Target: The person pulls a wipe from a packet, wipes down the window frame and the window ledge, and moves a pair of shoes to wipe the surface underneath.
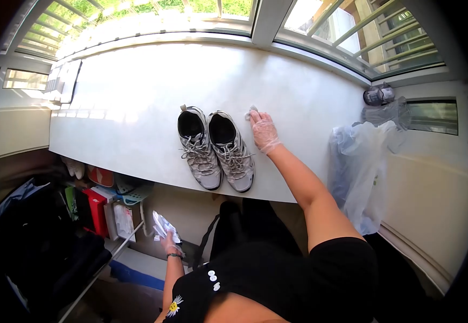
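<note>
A pair of grey lace-up sneakers stands side by side on the white tabletop [126,124], the left sneaker [201,161] touching the right sneaker [236,161], toes toward me. Just right of them, my right hand [265,132], in a clear plastic glove, presses a small crumpled greyish wipe [251,111] onto the tabletop with its fingertips. Below the table edge, my left hand [169,243], also gloved, grips a white crinkly packet [165,226] with faint print. The packet partly hides its fingers.
Clear plastic bags [359,172] hang at the table's right end, near a dark-wrapped jar [379,95]. Barred windows [207,11] line the back. At lower left are a red folder [96,211], other books, a metal rail [102,272] and a dark bag [45,231].
</note>
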Action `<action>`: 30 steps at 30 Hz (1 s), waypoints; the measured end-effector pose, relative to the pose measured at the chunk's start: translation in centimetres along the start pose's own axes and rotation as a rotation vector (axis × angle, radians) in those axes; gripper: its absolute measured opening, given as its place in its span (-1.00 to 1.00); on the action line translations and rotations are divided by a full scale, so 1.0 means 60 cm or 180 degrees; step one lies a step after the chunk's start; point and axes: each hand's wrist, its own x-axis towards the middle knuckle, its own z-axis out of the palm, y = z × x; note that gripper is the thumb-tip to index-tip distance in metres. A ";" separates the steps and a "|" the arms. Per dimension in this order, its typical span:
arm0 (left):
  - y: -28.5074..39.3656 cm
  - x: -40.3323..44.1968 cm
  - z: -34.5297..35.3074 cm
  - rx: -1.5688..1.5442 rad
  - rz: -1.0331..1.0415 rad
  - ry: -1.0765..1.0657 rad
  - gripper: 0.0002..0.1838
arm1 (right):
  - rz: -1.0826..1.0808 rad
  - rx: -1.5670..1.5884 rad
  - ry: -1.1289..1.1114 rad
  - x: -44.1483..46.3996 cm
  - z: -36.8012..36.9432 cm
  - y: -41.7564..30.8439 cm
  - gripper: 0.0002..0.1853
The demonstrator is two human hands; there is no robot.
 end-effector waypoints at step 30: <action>0.017 0.057 -0.016 0.0456 0.0374 -0.0190 -0.46 | 0.2929 0.0887 0.1910 -0.032 0.018 0.263 -0.89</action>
